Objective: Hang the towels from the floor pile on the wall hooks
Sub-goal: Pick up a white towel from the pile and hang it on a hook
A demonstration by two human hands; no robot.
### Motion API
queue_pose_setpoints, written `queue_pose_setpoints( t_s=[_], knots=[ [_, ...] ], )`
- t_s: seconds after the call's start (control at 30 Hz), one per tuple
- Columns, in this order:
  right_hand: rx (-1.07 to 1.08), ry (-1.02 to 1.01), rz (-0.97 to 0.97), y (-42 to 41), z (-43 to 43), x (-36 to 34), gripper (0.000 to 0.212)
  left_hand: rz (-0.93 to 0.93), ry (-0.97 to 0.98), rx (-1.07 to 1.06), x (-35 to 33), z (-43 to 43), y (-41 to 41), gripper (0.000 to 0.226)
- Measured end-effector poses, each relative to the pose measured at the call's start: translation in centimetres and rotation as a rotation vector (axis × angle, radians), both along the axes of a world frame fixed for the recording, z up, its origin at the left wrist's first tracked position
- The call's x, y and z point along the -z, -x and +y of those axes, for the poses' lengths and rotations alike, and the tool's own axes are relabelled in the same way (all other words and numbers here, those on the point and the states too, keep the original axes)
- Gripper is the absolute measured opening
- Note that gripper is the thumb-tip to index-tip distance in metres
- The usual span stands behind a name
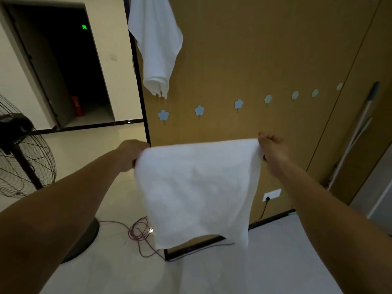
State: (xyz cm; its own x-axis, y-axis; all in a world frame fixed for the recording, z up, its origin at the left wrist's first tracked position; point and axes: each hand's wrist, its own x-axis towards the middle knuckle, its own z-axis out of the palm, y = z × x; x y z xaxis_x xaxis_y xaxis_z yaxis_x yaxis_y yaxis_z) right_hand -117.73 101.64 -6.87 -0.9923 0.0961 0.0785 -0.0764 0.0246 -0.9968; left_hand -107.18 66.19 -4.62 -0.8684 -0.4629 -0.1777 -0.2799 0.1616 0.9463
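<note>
I hold a white towel spread out in front of the brown wall. My left hand grips its top left corner and my right hand grips its top right corner. The towel hangs flat between them, its lower edge above the floor. A row of several pale blue flower-shaped hooks runs along the wall just above my hands, rising to the right. Another white towel hangs higher on the wall at the upper left, its lower end near the leftmost hook. The floor pile is not in view.
A black standing fan stands at the left, its round base on the floor. A tangled reddish cable lies by the wall's corner. A wall socket holds a plug. A mop handle leans at the right. A dark doorway opens at the back left.
</note>
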Motion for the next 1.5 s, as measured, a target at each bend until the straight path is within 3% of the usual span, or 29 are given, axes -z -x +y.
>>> queue_pose_setpoints(
  t_s=[0.1, 0.23, 0.43, 0.53, 0.6, 0.67, 0.77, 0.87, 0.97, 1.1, 1.2, 1.3, 1.43, 1.5],
  knots=[
    [-0.013, -0.136, -0.036, -0.3, 0.0, 1.1, 0.017, -0.057, 0.075, -0.109, -0.4, -0.6, 0.3, 0.011],
    [0.056, -0.251, -0.038, -0.4, 0.1, 1.4, 0.031, -0.099, 0.105, -0.199, 0.4, -0.6, 0.9, 0.021],
    [-0.152, -0.167, -0.186, -0.5, -0.2, 1.6, 0.019, -0.037, -0.168, -0.096, 1.2, -2.4, 0.9, 0.008],
    [-0.294, -0.205, -0.296, -0.6, 0.1, 1.6, 0.047, 0.001, -0.235, -0.120, 1.2, -2.4, 0.8, 0.017],
    [-0.314, -0.230, -0.269, -0.2, 0.2, 0.6, 0.052, 0.032, -0.232, -0.122, 0.9, -2.1, 0.9, 0.015],
    [-0.235, -0.131, -0.142, 0.1, -0.1, -0.7, 0.052, 0.100, -0.243, -0.136, 0.2, -1.8, 1.1, 0.015],
    [-0.179, -0.071, -0.083, -0.7, -0.7, 0.1, 0.044, 0.164, -0.271, -0.186, -0.6, -1.9, 1.4, 0.013],
    [-0.137, -0.170, -0.138, -1.6, -0.7, 2.2, 0.036, 0.123, -0.239, -0.235, -0.2, -2.1, 1.7, 0.018],
    [-0.042, -0.296, -0.044, -1.3, -0.2, 2.3, 0.030, 0.085, -0.223, -0.300, 0.7, -2.0, 2.1, 0.020],
    [-0.072, -0.695, 0.024, -0.9, -0.5, 1.9, 0.025, 0.083, -0.156, -0.334, 1.2, -1.6, 2.7, 0.028],
    [-0.178, -0.882, 0.026, -0.8, -0.5, 1.4, 0.038, 0.068, 0.068, -0.259, 1.2, -1.3, 2.3, 0.035],
    [-0.308, -0.742, -0.023, -0.6, -0.5, 0.5, 0.051, -0.024, 0.171, -0.114, 0.4, -1.2, 0.6, 0.038],
    [-0.425, -0.771, -0.047, -0.4, -0.1, -0.6, 0.047, -0.113, 0.113, 0.006, 0.1, -0.8, -0.3, 0.018],
    [-0.395, -0.795, -0.005, 0.1, 0.3, -0.6, 0.043, -0.169, -0.019, 0.164, -0.1, -0.8, -0.8, 0.027]
  ],
)
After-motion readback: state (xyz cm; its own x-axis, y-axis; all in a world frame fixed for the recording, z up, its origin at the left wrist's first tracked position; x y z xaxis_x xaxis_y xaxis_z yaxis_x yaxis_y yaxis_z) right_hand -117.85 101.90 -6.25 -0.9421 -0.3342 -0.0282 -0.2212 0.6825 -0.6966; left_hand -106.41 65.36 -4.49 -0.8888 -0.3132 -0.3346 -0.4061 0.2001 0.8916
